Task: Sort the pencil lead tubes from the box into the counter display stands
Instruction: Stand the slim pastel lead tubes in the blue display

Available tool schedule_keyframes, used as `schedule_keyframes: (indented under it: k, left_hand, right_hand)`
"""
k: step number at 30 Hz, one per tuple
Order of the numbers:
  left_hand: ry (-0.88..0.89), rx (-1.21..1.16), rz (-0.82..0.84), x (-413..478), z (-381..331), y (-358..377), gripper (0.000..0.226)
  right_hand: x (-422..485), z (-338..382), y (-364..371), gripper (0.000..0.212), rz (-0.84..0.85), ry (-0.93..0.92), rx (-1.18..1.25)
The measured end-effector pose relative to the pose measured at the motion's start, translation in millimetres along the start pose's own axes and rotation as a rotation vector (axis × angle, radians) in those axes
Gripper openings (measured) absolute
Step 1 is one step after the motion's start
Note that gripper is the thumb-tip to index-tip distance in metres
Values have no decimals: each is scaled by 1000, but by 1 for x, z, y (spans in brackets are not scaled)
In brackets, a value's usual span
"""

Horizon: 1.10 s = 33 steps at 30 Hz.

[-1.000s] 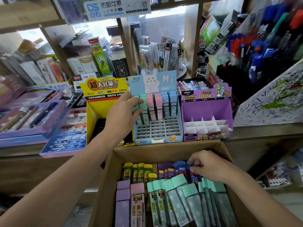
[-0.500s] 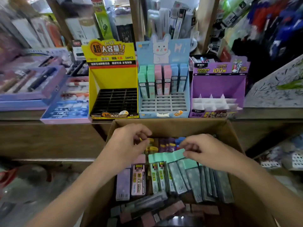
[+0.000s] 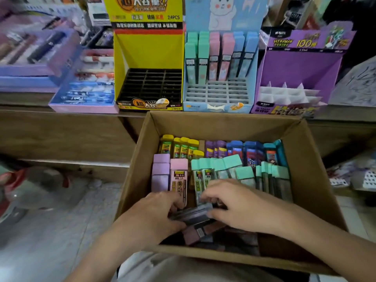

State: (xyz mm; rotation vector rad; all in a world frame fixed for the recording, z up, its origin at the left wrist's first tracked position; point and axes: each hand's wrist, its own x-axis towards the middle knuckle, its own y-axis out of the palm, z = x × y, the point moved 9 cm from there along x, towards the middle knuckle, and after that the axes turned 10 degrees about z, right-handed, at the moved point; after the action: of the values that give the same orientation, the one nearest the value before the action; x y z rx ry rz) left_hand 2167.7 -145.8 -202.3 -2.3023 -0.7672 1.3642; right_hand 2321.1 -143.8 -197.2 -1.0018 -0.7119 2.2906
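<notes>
A cardboard box [image 3: 227, 124] in front of me holds many pencil lead tubes: yellow-capped ones [image 3: 181, 147], purple ones [image 3: 160, 174], a pink one [image 3: 179, 180], mint-capped ones [image 3: 232, 165] and blue ones [image 3: 252, 152]. Both hands are low in the box's near end. My left hand [image 3: 154, 215] and my right hand [image 3: 238, 204] grip a bundle of dark grey tubes [image 3: 193, 214] from either end. Three display stands sit on the counter behind: a yellow stand [image 3: 148, 51] with bare slots, a blue stand [image 3: 221, 94] with tubes in its back rows, and a purple stand [image 3: 301, 68] with white dividers.
A pink tray of pens [image 3: 85, 92] and a lilac pen box [image 3: 34, 58] lie left of the yellow stand. A wooden counter edge [image 3: 61, 117] runs behind the box. More pink and dark tubes [image 3: 195, 235] lie loose at the box's near end.
My left hand left the blue stand and came down into the box. Both hands moved from the mint tubes toward me and took hold of the dark tubes. The camera tilted downward.
</notes>
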Motion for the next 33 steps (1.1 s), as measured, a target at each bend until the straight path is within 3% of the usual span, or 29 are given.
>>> schedule_keyframes:
  k: [10, 22, 26, 30, 33]
  left_hand:
    - [-85, 107, 74, 6, 4, 2, 30]
    - [27, 114, 119, 10, 3, 9, 22]
    - [99, -118, -7, 7, 2, -9, 13]
    - [227, -600, -97, 4, -9, -32, 12]
    - [337, -776, -127, 3, -19, -48, 16]
  right_hand:
    - [25, 30, 21, 7, 89, -68, -76]
    - [20, 19, 24, 11, 181, 1, 29]
    - [12, 2, 4, 12, 137, 64, 198]
    - [4, -5, -18, 19, 72, 31, 488]
    - [1, -8, -27, 18, 16, -9, 672]
